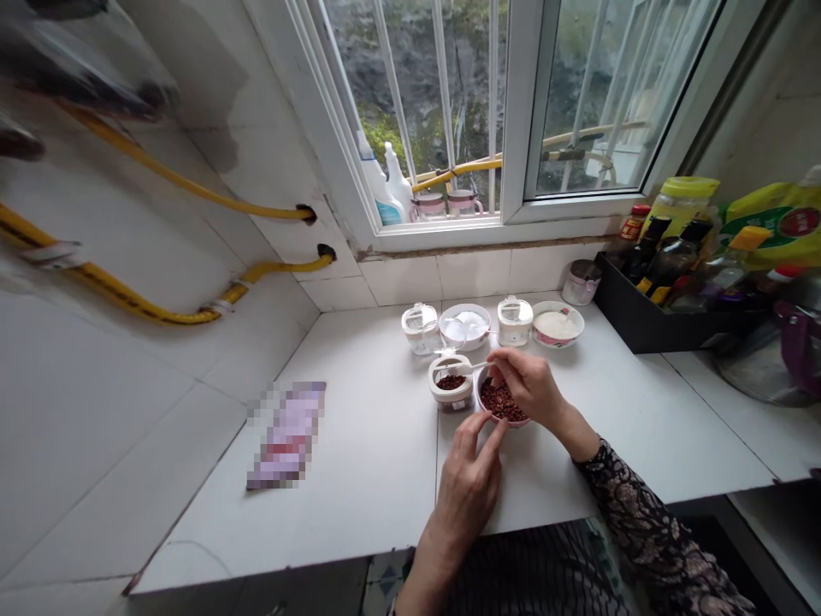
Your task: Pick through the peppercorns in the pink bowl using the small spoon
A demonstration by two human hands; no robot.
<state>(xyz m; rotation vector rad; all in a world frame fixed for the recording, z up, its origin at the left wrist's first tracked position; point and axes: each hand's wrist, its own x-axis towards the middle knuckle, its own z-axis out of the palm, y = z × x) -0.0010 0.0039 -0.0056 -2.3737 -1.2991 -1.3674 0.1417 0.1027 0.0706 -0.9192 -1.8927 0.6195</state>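
Observation:
Between the fingers of my right hand is the handle of a small white spoon, whose bowl end reaches over an open jar. That jar has a cream rim and holds dark red-brown grains. Right beside it stands a bowl of the same grains, partly under my right hand. My left hand has its fingertips on the bowl's near rim. Behind are two more lidded jars, a bowl of white powder and a bowl of pale grains.
A blurred purple packet lies on the white counter at the left. At the right stand a black box of bottles, a small jar and a glass-lidded pot. Yellow pipes run along the left wall.

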